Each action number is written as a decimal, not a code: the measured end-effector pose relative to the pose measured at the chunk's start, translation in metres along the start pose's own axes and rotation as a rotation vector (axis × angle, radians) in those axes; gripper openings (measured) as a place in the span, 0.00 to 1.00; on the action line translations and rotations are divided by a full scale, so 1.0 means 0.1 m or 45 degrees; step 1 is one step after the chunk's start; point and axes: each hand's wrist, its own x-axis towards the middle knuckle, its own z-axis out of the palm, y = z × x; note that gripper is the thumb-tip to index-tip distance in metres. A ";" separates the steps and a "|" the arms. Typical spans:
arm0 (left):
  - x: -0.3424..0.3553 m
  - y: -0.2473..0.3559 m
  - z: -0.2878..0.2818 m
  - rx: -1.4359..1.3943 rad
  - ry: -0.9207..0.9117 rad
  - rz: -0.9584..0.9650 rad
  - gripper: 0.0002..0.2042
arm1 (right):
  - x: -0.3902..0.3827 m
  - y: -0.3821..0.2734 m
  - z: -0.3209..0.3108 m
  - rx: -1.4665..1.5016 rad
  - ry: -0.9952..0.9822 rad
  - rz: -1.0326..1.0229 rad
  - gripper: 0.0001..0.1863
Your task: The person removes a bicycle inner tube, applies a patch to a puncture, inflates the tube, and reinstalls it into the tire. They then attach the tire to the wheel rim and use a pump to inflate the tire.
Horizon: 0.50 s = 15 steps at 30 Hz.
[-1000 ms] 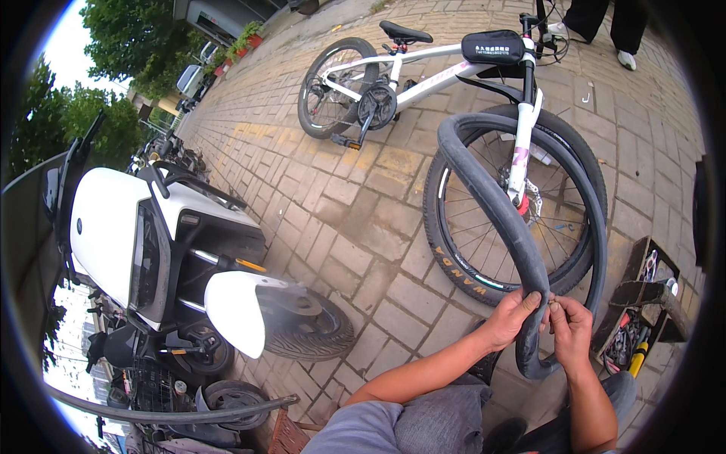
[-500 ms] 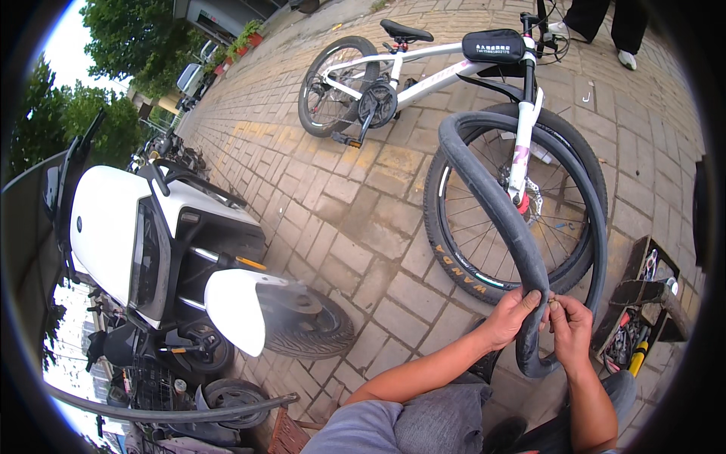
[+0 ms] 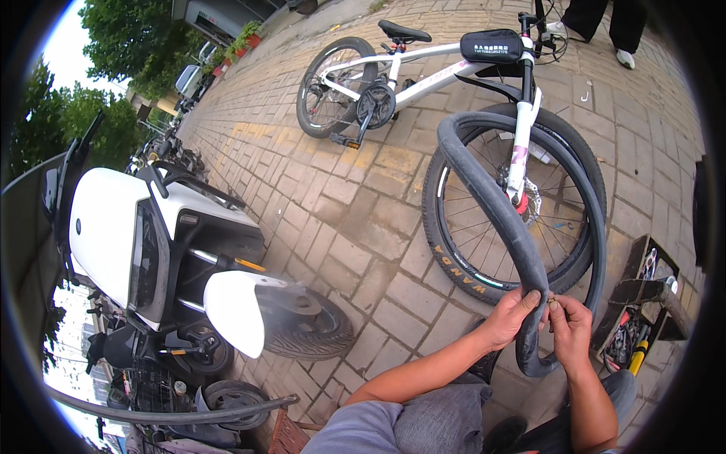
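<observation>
A black rubber inner tube (image 3: 491, 204) loops up in front of the white bicycle's front wheel (image 3: 514, 219) and down to my hands. My left hand (image 3: 511, 315) grips the tube near its lowest bend. My right hand (image 3: 570, 324) pinches the small valve stem (image 3: 553, 306) on the tube with thumb and fingers. The white bicycle (image 3: 423, 72) stands on the brick paving (image 3: 340, 219) just beyond the tube.
A white scooter (image 3: 159, 250) is parked close on the left, its front wheel (image 3: 306, 325) toward my knees. An open toolbox (image 3: 639, 318) with tools sits at the right. Another person's legs (image 3: 605, 26) stand at the top right. More parked scooters line the far left.
</observation>
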 end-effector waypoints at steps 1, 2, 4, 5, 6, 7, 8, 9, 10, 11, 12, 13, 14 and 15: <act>0.00 0.00 0.00 -0.004 -0.001 -0.002 0.18 | 0.00 0.00 0.00 -0.007 -0.001 0.002 0.09; 0.00 0.00 -0.01 -0.008 -0.002 -0.004 0.18 | 0.00 0.00 0.00 -0.015 -0.001 0.004 0.09; 0.00 0.00 -0.01 -0.005 -0.006 0.006 0.18 | 0.00 0.00 0.00 -0.020 0.000 0.003 0.09; 0.00 0.00 -0.01 -0.005 -0.009 0.012 0.18 | 0.00 0.01 0.01 -0.019 0.001 -0.002 0.09; -0.01 0.00 -0.01 -0.004 -0.010 0.014 0.18 | 0.00 0.01 0.01 -0.019 0.003 -0.006 0.09; -0.01 0.01 -0.01 -0.003 -0.011 0.015 0.18 | 0.00 0.02 0.01 -0.016 0.002 -0.008 0.09; -0.01 0.01 -0.01 0.000 -0.011 0.017 0.18 | 0.00 0.02 0.02 -0.012 0.001 -0.011 0.09; -0.01 0.01 -0.01 0.001 -0.011 0.017 0.18 | 0.00 0.01 0.02 -0.007 0.000 -0.014 0.09; -0.02 0.02 0.00 0.003 -0.012 0.016 0.18 | 0.00 0.01 0.02 -0.006 0.001 -0.011 0.09; -0.02 0.02 0.00 0.003 -0.013 0.014 0.18 | 0.00 0.00 0.02 -0.006 0.002 -0.008 0.09; -0.02 0.03 -0.01 0.005 -0.012 0.012 0.18 | 0.00 0.00 0.03 -0.006 0.004 -0.004 0.09; -0.02 0.03 -0.01 0.008 -0.012 0.009 0.18 | 0.00 0.00 0.03 -0.016 0.004 -0.005 0.09; -0.02 0.03 0.00 0.009 -0.012 0.007 0.18 | 0.00 0.00 0.02 -0.027 0.005 -0.006 0.09; -0.02 0.03 0.00 0.006 -0.012 0.008 0.18 | 0.00 0.00 0.02 -0.038 0.006 -0.008 0.09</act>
